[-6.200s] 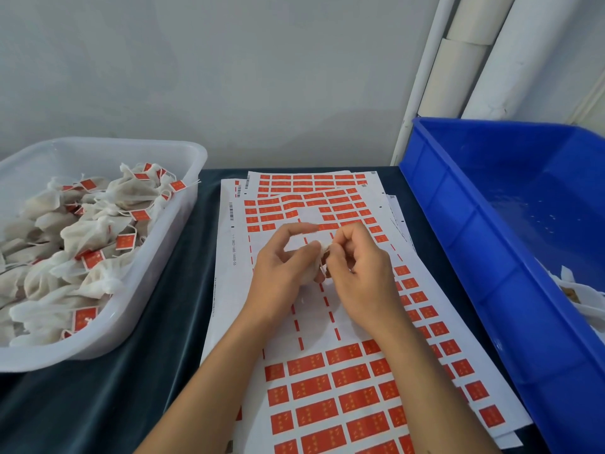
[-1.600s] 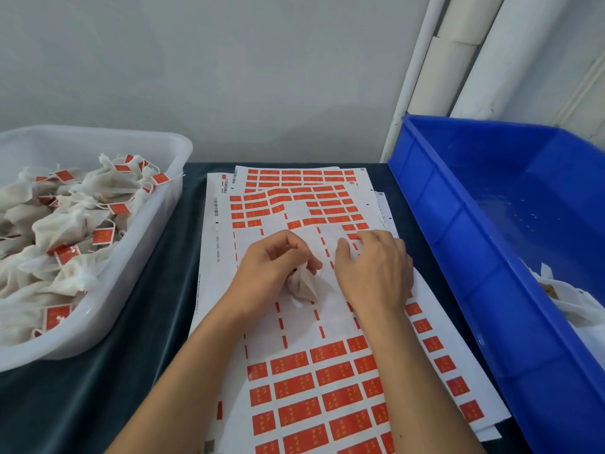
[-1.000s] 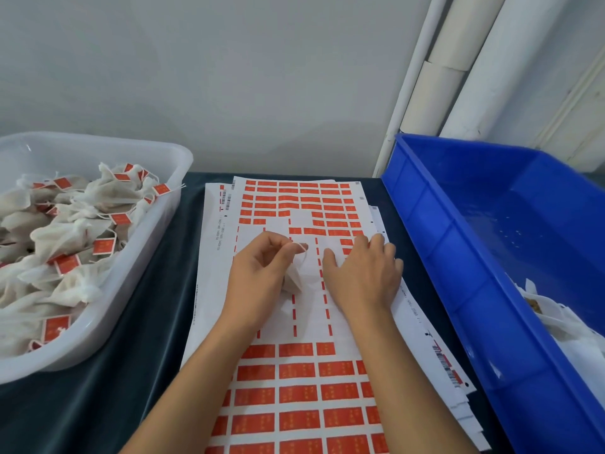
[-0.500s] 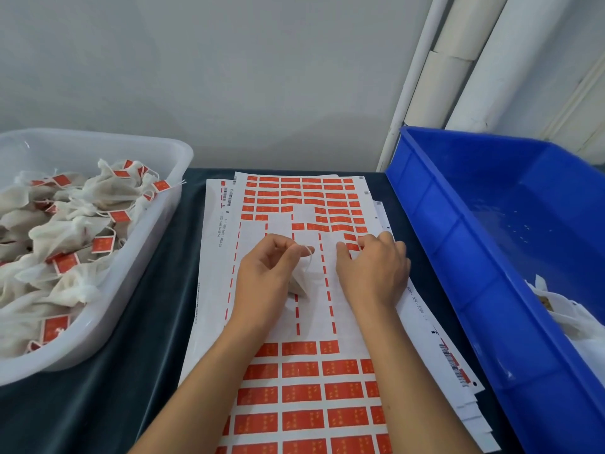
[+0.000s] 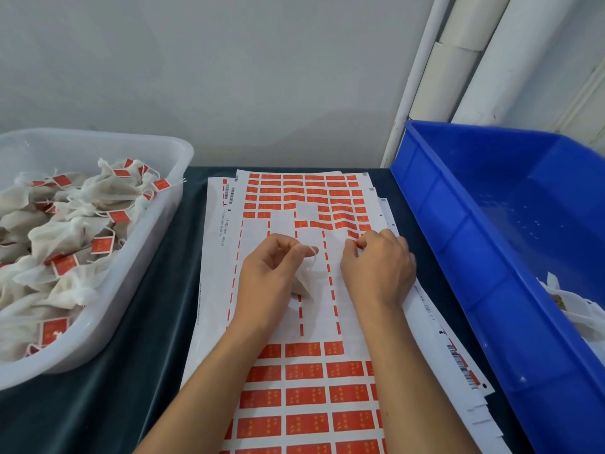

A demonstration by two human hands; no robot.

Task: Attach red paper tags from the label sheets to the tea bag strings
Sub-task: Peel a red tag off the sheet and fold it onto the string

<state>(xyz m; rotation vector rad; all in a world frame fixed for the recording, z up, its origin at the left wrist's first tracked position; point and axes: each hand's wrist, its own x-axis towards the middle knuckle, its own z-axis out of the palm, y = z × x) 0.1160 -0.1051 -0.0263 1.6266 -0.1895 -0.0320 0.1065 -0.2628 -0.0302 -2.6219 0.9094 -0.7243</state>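
**Tea bag in left grip, red tag at right fingertips**

Left hand [image 5: 271, 276]: fingers curled round a white tea bag [image 5: 302, 283], its string [image 5: 312, 255] looped up to the thumb and forefinger. The bag hangs just above the label sheets [image 5: 314, 322].

Right hand [image 5: 379, 270]: palm down on the top sheet, fingertips pinching a red tag [image 5: 355, 242] at the edge of the remaining upper rows.

Label sheets: stacked on the dark bench [image 5: 157, 306], the middle band stripped of tags, full red rows above and below.

White tub [image 5: 157, 231], left: heaped with tagged tea bags.

Blue crate [image 5: 465, 257], right: a few white bags at its near corner.
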